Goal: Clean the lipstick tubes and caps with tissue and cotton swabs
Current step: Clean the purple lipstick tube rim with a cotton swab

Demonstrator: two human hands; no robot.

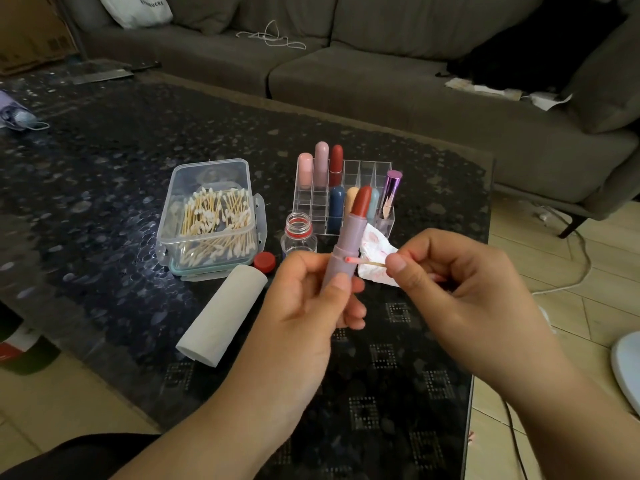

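The left hand (pixel 311 299) holds an uncapped lilac lipstick tube (pixel 346 251) upright above the bench (pixel 104 188), its fingers (pixel 353 310) wrapped around the lower barrel. The right hand (pixel 460 282) pinches a cotton swab (pixel 363 261) between thumb and fingertips, its pink-stained tip touching the tube's collar. Behind the hands lie a stained tissue (pixel 375 251), an open bottle (pixel 298 233) with its red cap (pixel 264 261), a clear organizer (pixel 360 178) of lipsticks, a swab box (pixel 207 216) and a tissue roll (pixel 221 313).

Uncapped mauve lipstick tube (pixel 346 247) (red bullet extended) stands upright, pink-stained cotton swab (pixel 363 261) touching its collar.
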